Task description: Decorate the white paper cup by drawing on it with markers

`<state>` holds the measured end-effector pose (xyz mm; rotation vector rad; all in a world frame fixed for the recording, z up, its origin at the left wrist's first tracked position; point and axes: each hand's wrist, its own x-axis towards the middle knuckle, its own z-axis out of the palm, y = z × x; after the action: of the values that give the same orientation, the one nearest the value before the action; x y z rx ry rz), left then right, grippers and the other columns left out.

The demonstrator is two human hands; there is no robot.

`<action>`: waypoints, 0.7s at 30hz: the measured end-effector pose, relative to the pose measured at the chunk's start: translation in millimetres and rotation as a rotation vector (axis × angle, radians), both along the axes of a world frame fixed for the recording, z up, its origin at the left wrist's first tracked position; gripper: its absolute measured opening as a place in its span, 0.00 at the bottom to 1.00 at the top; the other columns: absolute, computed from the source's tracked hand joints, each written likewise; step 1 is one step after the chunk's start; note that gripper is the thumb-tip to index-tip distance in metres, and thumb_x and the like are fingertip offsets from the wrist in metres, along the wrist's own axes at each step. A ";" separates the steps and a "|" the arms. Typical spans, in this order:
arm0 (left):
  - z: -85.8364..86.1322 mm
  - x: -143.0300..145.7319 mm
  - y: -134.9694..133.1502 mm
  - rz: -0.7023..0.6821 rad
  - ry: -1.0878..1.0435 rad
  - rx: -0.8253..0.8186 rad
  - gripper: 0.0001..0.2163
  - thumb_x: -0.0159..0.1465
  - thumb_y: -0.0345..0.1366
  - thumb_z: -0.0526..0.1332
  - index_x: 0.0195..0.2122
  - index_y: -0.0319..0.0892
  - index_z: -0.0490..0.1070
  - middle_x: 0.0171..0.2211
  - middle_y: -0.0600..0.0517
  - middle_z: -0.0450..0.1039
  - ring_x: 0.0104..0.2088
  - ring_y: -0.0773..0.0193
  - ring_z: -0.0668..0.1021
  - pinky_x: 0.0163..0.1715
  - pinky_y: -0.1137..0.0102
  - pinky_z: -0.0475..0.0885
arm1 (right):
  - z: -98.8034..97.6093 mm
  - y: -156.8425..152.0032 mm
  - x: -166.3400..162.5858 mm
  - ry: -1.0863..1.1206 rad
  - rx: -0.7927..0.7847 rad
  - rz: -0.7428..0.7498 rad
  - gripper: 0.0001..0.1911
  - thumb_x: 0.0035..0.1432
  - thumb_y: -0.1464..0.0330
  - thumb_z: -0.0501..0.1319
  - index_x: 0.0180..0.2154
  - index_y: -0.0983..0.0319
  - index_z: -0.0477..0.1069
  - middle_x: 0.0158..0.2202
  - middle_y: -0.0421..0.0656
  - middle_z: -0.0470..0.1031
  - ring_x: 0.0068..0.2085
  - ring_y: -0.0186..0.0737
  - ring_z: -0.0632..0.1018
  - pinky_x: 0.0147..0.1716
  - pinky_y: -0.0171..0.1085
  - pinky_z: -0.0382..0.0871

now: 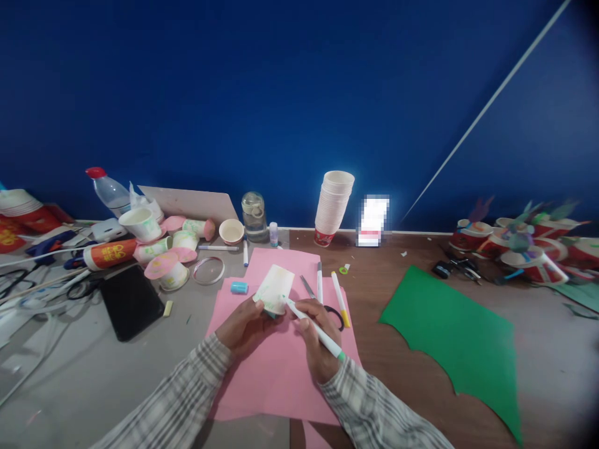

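My left hand (pixel 244 325) is closed around a white paper cup (pixel 274 289) lying on its side, with faint green marks on its wall. My right hand (pixel 314 337) grips a white marker with a green end (pixel 314 327), its tip touching the cup. Both hands are over a pink paper sheet (pixel 276 368) on the table. A blue marker cap (pixel 239 287) lies on the pink sheet just left of the cup.
Two markers (pixel 319 282) and scissors (pixel 307 287) lie beyond my right hand. A green paper sheet (pixel 456 333) lies to the right. A stack of paper cups (pixel 333 202) stands at the wall. Decorated cups (pixel 166 246), a black tablet (pixel 130 300) and a bottle (pixel 108 189) crowd the left.
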<state>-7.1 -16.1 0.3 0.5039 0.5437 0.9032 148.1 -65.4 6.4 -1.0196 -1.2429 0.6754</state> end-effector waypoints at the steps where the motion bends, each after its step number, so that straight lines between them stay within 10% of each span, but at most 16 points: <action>1: 0.0 0.0 0.0 -0.005 -0.006 0.005 0.17 0.50 0.35 0.62 0.41 0.32 0.69 0.36 0.37 0.75 0.37 0.49 0.74 0.40 0.57 0.70 | -1.1 0.2 -0.2 -0.001 0.002 -0.001 0.10 0.53 0.67 0.54 0.37 0.58 0.71 0.31 0.42 0.74 0.32 0.44 0.76 0.29 0.42 0.72; 21: 0.0 0.0 0.6 -0.002 0.014 -0.005 0.18 0.48 0.36 0.64 0.40 0.32 0.69 0.35 0.37 0.75 0.37 0.48 0.74 0.40 0.55 0.69 | -5.2 0.2 0.3 -0.021 -0.033 -0.006 0.10 0.52 0.69 0.54 0.36 0.58 0.71 0.31 0.42 0.74 0.31 0.44 0.76 0.26 0.40 0.73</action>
<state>-7.1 -15.6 0.3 0.5059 0.5578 0.8971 148.4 -65.2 1.2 -1.0597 -1.2500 0.6840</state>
